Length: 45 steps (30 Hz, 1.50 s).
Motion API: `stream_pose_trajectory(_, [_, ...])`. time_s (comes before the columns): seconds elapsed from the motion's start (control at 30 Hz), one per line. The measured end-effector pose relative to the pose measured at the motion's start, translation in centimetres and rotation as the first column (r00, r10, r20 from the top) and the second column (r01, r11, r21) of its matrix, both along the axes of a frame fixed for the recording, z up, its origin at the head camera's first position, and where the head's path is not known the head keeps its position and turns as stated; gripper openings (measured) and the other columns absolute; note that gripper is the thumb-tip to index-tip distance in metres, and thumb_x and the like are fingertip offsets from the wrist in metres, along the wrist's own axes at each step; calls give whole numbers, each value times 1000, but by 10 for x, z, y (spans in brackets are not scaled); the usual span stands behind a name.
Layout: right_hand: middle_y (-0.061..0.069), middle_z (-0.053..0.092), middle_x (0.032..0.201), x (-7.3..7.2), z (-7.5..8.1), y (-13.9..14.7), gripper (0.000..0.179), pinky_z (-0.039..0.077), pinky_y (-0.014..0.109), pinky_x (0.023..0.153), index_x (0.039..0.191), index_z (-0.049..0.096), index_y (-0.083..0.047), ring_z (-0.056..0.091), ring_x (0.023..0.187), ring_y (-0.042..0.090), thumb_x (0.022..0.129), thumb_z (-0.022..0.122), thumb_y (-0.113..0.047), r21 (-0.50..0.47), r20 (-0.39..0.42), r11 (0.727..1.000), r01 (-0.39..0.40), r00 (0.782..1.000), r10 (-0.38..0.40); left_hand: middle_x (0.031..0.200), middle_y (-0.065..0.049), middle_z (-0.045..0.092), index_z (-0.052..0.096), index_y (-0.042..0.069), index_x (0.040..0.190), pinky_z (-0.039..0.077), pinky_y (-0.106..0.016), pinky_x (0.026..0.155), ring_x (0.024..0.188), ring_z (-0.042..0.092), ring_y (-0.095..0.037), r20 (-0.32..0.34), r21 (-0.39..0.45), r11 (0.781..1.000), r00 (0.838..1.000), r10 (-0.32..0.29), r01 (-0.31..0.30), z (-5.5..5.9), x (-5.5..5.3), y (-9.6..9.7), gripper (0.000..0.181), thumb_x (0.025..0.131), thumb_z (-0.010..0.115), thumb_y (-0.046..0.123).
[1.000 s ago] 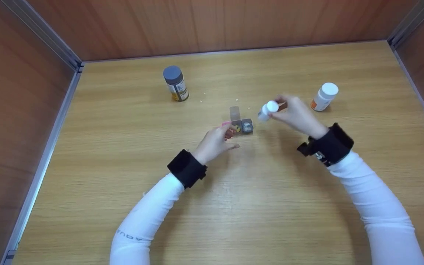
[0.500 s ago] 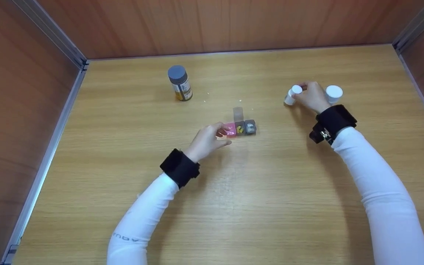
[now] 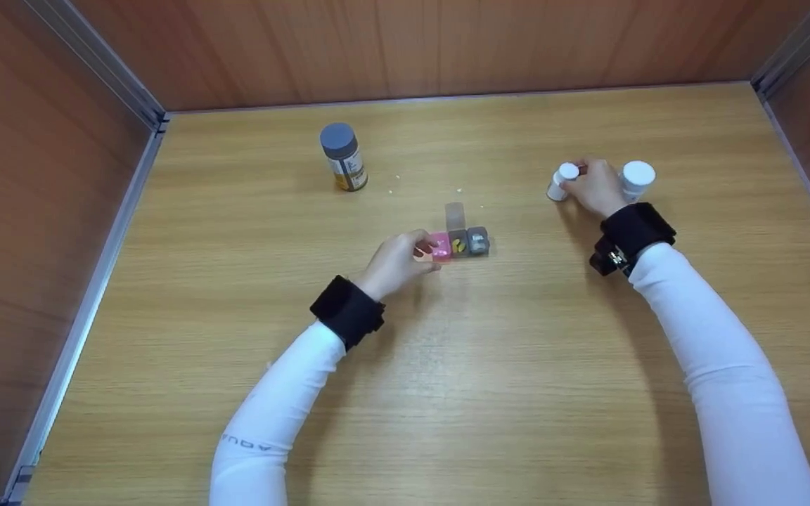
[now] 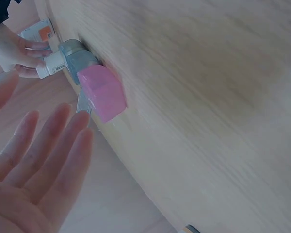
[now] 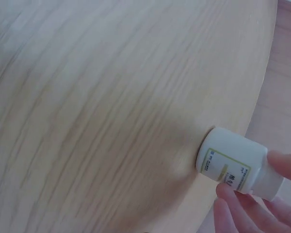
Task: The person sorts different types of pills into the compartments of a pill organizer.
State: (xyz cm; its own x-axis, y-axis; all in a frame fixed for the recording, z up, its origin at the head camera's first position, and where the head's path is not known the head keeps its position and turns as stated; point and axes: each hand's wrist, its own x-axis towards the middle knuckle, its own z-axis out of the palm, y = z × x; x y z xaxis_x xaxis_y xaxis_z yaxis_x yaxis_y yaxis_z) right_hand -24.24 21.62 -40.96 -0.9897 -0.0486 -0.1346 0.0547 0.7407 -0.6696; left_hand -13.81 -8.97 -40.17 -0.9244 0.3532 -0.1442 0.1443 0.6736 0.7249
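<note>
My right hand [image 3: 598, 190] pinches a small white pill bottle [image 5: 230, 160] near its cap, thumb on one side and fingers on the other. The bottle's base sits against the table, and its label shows in the right wrist view. My left hand [image 3: 396, 266] hovers beside a small pill organizer, fingers extended and apart from it in the left wrist view. The organizer has a pink compartment [image 4: 103, 92] nearest that hand, then a grey compartment [image 3: 458, 244] with yellow pills and its clear lid [image 3: 455, 216] raised, then another grey compartment [image 3: 477, 241] with pale contents.
Just right of the right hand stands a larger white bottle [image 3: 638, 177], partly hidden by it. A dark-capped bottle [image 3: 344, 158] stands at the back left. Several tiny white bits lie behind the organizer. Wooden panels [image 3: 405, 49] wall the table's back and sides.
My right hand has carried the small white bottle right and back, setting it down beside the larger bottle. My left hand has drawn slightly left, uncovering the pink compartment.
</note>
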Motion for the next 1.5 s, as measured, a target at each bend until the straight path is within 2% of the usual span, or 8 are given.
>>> stream_pose_trajectory(0.17, [33, 38, 124, 9, 2, -4, 66, 33, 48, 92, 135, 22, 5, 39, 112, 42, 83, 57, -14, 12, -10, 999, 42, 999, -42, 104, -15, 61, 58, -2, 106, 45, -31, 83, 96, 56, -26, -39, -63, 998, 999, -10, 8, 2, -9, 5, 31, 77, 65, 7])
stream_pose_trajectory(0.37, [31, 36, 122, 35, 3, -29, 63, 29, 50, 94, 131, 29, 6, 35, 112, 44, 79, 61, -8, 25, -257, 997, 78, 964, -69, 110, -17, 57, 55, -3, 112, 43, -33, 87, 100, 54, -27, -82, -206, 978, 997, -4, -13, -1, -22, 10, 35, 78, 63, 4])
stream_pose_trajectory(0.47, [29, 35, 123, 48, 5, -43, 60, 30, 49, 94, 129, 31, 7, 34, 114, 43, 79, 61, -8, 20, -292, 1000, 15, 956, -9, 112, -18, 55, 52, -4, 116, 42, -33, 88, 101, 53, -27, -86, -251, 968, 996, -11, -11, -6, -26, 13, 41, 78, 64, 5])
stream_pose_trajectory(0.63, [27, 35, 128, 59, 4, -66, 56, 34, 47, 94, 130, 32, 5, 36, 116, 39, 83, 58, -7, -59, -138, 983, -171, 977, 162, 106, -21, 57, 55, -9, 111, 44, -33, 85, 96, 55, -29, -138, -263, 965, 990, -19, -18, -16, -28, 15, 37, 75, 64, 1])
stream_pose_trajectory(0.8, [24, 37, 131, 58, -5, -89, 54, 30, 43, 99, 132, 31, 4, 36, 119, 35, 86, 54, -9, -202, 48, 928, -313, 943, 329, 87, -14, 61, 63, -5, 89, 47, -31, 73, 80, 58, -25, -165, -249, 968, 986, -16, -26, -24, -31, 16, 17, 73, 65, -1])
stream_pose_trajectory(1.1, [26, 35, 133, 41, -11, -113, 57, 31, 38, 100, 136, 19, 7, 36, 121, 33, 91, 45, -16, -383, 184, 875, -297, 904, 387, 82, -10, 65, 65, -1, 85, 47, -28, 73, 78, 59, -21, -99, -220, 975, 995, -5, -17, -25, -38, 21, 14, 72, 69, 3])
stream_pose_trajectory(1.27, [24, 33, 135, 33, -11, -114, 51, 29, 36, 102, 136, 21, 7, 35, 123, 31, 95, 38, -18, -484, 176, 834, -265, 904, 390, 82, -9, 65, 66, 0, 83, 47, -27, 73, 78, 60, -21, -82, -202, 979, 996, -21, 4, -25, -39, 24, 12, 72, 69, 3])
stream_pose_trajectory(1.5, [23, 42, 129, 43, -12, -111, 40, 32, 37, 99, 130, 36, 7, 41, 118, 31, 93, 39, -8, -441, 55, 824, -356, 906, 421, 82, -10, 65, 66, -1, 84, 47, -29, 72, 77, 59, -22, -101, -222, 975, 994, -31, 8, -25, -40, 24, 12, 73, 69, 3])
